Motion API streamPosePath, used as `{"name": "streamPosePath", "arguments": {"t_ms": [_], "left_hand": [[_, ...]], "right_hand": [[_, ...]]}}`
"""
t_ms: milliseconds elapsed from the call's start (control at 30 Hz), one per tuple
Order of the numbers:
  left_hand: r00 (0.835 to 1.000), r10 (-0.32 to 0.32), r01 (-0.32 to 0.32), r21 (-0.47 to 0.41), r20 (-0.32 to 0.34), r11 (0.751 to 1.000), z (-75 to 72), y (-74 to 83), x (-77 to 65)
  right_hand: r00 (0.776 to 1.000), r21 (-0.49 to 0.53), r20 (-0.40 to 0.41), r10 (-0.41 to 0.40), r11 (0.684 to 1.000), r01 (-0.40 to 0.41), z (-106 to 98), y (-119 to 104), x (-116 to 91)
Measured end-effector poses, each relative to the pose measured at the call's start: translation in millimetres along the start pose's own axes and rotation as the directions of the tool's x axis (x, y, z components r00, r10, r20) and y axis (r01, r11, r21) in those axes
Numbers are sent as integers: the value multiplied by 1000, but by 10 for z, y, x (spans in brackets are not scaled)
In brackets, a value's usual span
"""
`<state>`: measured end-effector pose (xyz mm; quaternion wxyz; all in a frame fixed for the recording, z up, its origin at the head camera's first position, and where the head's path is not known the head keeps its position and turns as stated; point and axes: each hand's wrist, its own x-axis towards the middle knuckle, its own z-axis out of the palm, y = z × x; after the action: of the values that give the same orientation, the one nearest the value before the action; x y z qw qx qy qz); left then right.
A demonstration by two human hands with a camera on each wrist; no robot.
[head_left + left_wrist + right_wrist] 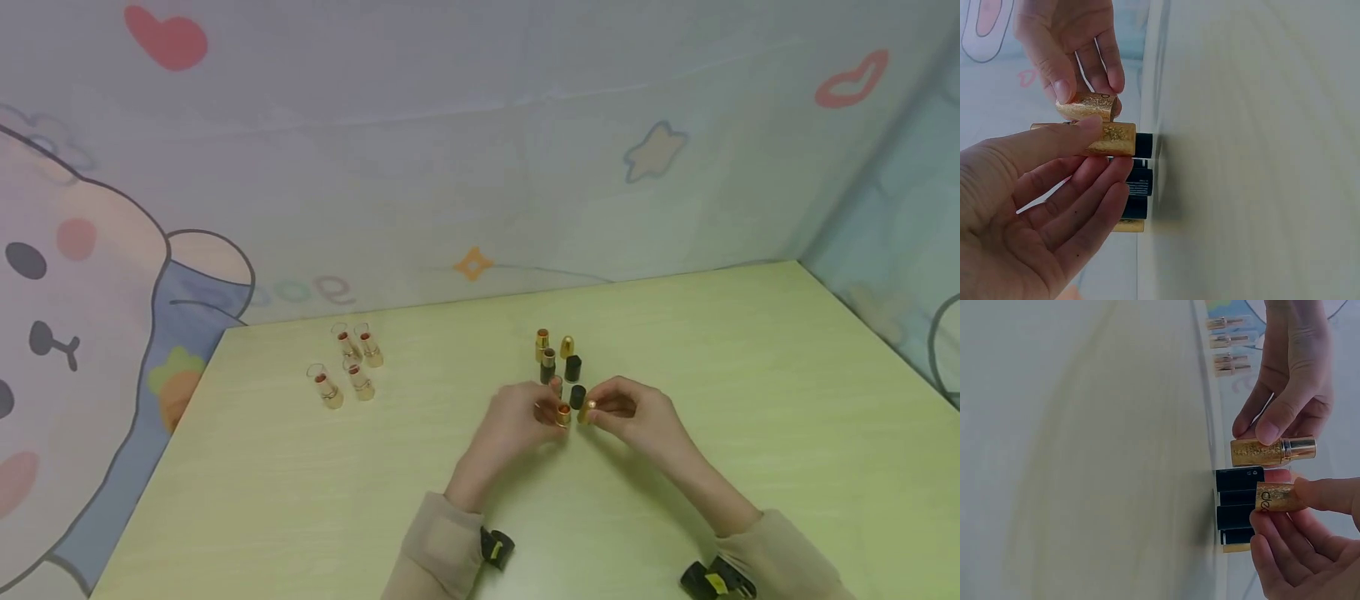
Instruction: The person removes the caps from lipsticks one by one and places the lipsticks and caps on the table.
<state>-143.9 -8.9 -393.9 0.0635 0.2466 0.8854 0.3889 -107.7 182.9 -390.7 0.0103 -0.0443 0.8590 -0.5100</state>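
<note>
My left hand (516, 418) pinches an uncapped gold lipstick (563, 419) between thumb and fingers; its shiny inner collar shows in the right wrist view (1299, 448). Just right of it, my right hand (639, 414) pinches a gold lipstick cap (1274, 497) that has dark lettering. Lipstick and cap are held close together but apart, near the tabletop. Behind the hands, an uncapped black lipstick (548, 371) and an uncapped gold lipstick (542, 346) stand upright, with another lipstick (556, 385) partly hidden by my left hand. Black caps (573, 368) and a gold cap (567, 347) stand beside them.
Several lipsticks with clear covers (327, 390) stand at the back left of the pale wooden table (247, 483). A printed cloth (420, 183) with cartoon drawings hangs behind the table, and another stretch of it runs along the right side.
</note>
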Motion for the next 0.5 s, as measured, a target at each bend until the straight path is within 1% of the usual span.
{"name": "streamPosePath", "arguments": {"t_ms": [200, 333, 500], "left_hand": [[1000, 3, -2, 21, -8, 1000, 14, 2, -13], [1000, -3, 3, 20, -9, 1000, 18, -7, -10], [1000, -17, 17, 15, 13, 1000, 21, -12, -4]], "right_hand": [[999, -139, 9, -39, 990, 40, 15, -24, 2], [999, -170, 29, -39, 985, 44, 27, -29, 3], [998, -185, 57, -15, 982, 25, 34, -34, 2]]}}
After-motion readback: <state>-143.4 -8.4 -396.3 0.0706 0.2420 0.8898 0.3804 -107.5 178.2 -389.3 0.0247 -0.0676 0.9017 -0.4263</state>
